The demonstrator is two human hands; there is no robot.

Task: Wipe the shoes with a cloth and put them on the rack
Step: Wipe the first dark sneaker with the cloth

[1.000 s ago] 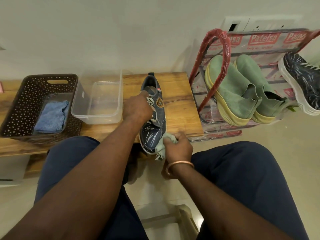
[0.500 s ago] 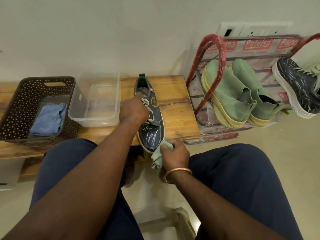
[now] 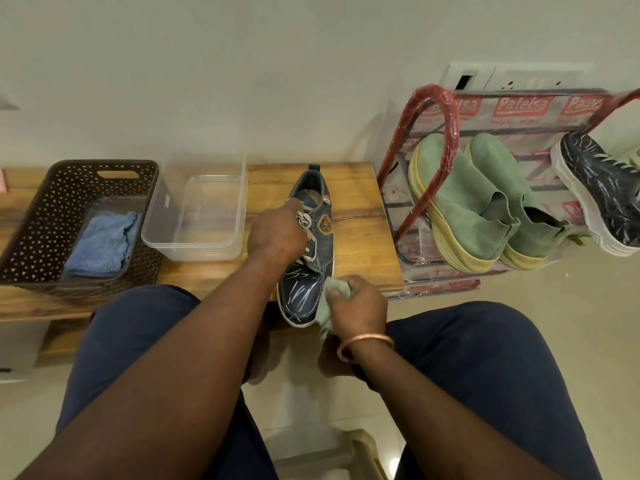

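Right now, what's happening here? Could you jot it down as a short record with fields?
activity: wiping a shoe on the bench
left hand: holds the shoe at its laces
right hand: grips a green cloth against the toe's side
rack: right of the bench, holding two green shoes and a black shoe
basket: on the bench's left, blue cloth inside
tub: clear, between basket and shoe
progress: shoe not yet on rack
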